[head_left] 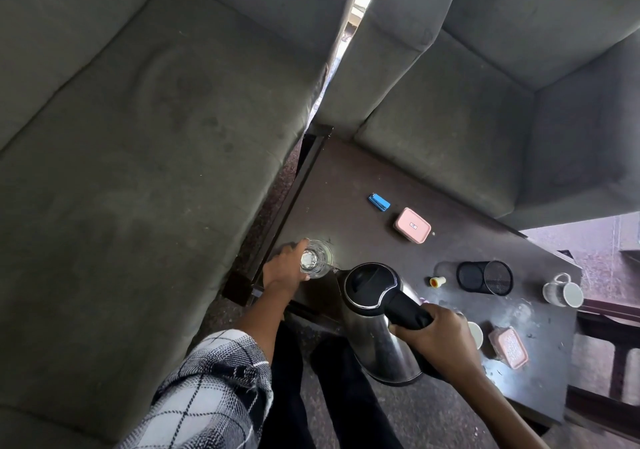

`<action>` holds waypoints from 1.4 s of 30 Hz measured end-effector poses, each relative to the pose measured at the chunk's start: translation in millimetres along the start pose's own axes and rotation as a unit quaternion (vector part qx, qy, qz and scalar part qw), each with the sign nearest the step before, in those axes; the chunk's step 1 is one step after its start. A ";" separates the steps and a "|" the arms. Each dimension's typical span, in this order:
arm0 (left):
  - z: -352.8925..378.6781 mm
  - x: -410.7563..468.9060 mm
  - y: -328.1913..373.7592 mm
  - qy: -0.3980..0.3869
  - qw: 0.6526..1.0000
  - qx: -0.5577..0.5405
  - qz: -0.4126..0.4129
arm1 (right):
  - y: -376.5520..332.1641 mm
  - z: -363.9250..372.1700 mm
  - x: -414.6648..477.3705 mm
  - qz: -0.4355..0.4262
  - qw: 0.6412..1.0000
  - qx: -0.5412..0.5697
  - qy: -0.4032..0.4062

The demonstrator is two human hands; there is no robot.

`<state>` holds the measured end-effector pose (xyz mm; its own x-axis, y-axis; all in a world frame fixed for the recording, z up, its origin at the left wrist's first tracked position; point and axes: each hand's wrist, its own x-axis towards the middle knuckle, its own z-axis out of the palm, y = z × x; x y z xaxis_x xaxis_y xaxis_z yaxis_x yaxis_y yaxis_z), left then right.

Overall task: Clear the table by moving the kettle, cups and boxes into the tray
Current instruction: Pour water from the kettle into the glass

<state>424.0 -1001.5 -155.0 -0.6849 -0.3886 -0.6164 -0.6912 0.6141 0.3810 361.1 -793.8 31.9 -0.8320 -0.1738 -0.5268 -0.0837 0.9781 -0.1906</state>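
The right hand (pixel 437 339) grips the black handle of the kettle (pixel 370 327), which is tilted above the near edge of the table (pixel 346 185). At three o'clock from it lies a pink box (pixel 509 348). At ten o'clock the left hand (pixel 286 269) holds a glass (pixel 315 258). At one o'clock, farther, lies a second pink box (pixel 412 225).

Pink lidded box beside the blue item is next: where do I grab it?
Grip the pink box across its two long sides, coming straight down from above: it lies flat, lid up, and nothing touches its sides.
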 end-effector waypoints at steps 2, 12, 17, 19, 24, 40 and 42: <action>-0.5 0.0 0.5 -0.003 1.000 0.000 -0.002 | -0.5 -0.3 0.0 -0.001 1.000 -0.004 -0.001; -3.4 -3.0 2.0 -0.003 1.000 -0.007 -0.006 | -0.1 -0.2 -0.1 0.005 1.000 -0.012 0.000; -5.6 -4.7 2.9 -0.006 1.000 -0.006 -0.010 | -0.8 -1.8 -1.0 0.001 1.000 -0.014 -0.001; -6.0 -5.6 3.5 -0.003 1.000 -0.005 -0.010 | -0.9 -2.4 -1.7 0.000 1.000 -0.016 -0.001; -5.6 -7.3 3.7 0.001 1.000 -0.017 -0.008 | -1.4 -3.7 -2.5 0.004 1.000 -0.014 -0.003; -3.1 -7.9 2.3 -0.015 0.999 -0.028 -0.024 | -3.6 -4.0 -5.5 0.006 1.000 -0.011 -0.009; -2.9 -8.3 2.3 -0.014 0.999 -0.026 -0.024 | -3.9 -3.7 -5.7 0.006 1.000 -0.007 -0.007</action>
<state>427.4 -998.9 -147.0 -0.6443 -0.3975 -0.6534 -0.7349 0.5581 0.3852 364.2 -796.2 38.7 -0.8256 -0.1629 -0.5402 -0.0809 0.9817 -0.1724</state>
